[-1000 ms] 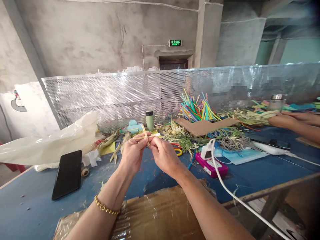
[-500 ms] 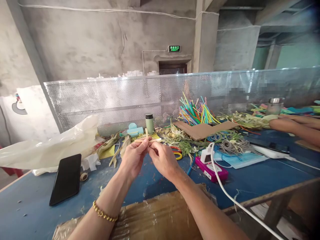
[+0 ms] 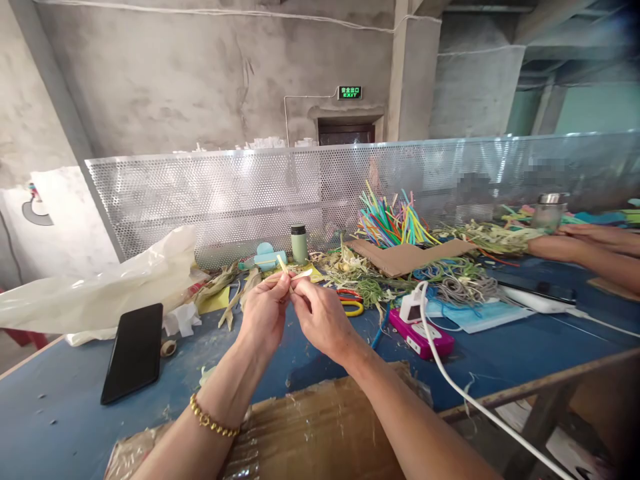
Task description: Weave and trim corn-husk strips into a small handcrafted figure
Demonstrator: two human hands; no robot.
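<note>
My left hand [image 3: 265, 310] and my right hand [image 3: 320, 315] meet above the blue table [image 3: 310, 347], fingertips pinched together on thin pale straw strips [image 3: 293, 272]. Short strip ends stick up and to the right from between the fingers. My left wrist wears a gold bracelet [image 3: 213, 417]. A taped cardboard sheet [image 3: 320, 433] lies under my forearms at the near edge.
A black phone [image 3: 133, 352] and a pale plastic bag [image 3: 100, 283] lie at left. A green flask [image 3: 299, 243], scissors [image 3: 350, 301], a pink charger [image 3: 423, 330] with white cable, coloured strips [image 3: 390, 220] and straw scraps sit ahead. Another person's arms [image 3: 585, 247] rest at right.
The strips, crossed and held flat a second ago, are now gathered tighter in both pinches with only short ends showing. Both hands stay in about the same place.
</note>
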